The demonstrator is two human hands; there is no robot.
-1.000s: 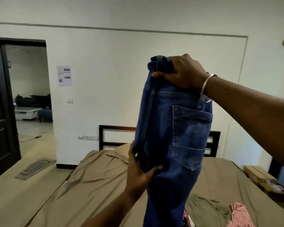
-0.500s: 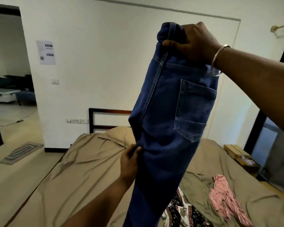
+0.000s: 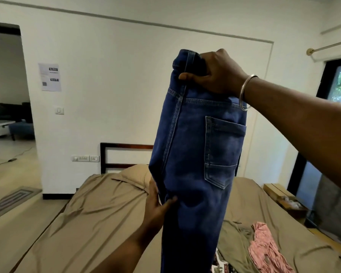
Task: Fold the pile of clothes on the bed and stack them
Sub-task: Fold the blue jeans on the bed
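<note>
Two hands hold one pair of blue jeans (image 3: 195, 154) up in front of us, hanging lengthwise above the bed (image 3: 91, 223). Our right hand (image 3: 215, 73), at about one o'clock in view, has its fingers curled tight round the bunched waistband at the top, with a metal bangle (image 3: 246, 93) on the wrist. Our left hand (image 3: 158, 205), at about six o'clock, reaches up from below and pinches the left edge of the jeans near the crotch seam, thumb pressed on the front of the cloth and fingers behind it. The jeans hang between the two hands, folded leg on leg, a back pocket facing us, their lower end running out of the bottom of the view. On the tan sheet at about five o'clock lie an olive garment (image 3: 234, 243), a pink garment (image 3: 264, 247) on top of it, and a patterned piece (image 3: 220, 265) just beside the jeans. A dark headboard (image 3: 124, 154) stands against the white wall at twelve o'clock.
</note>
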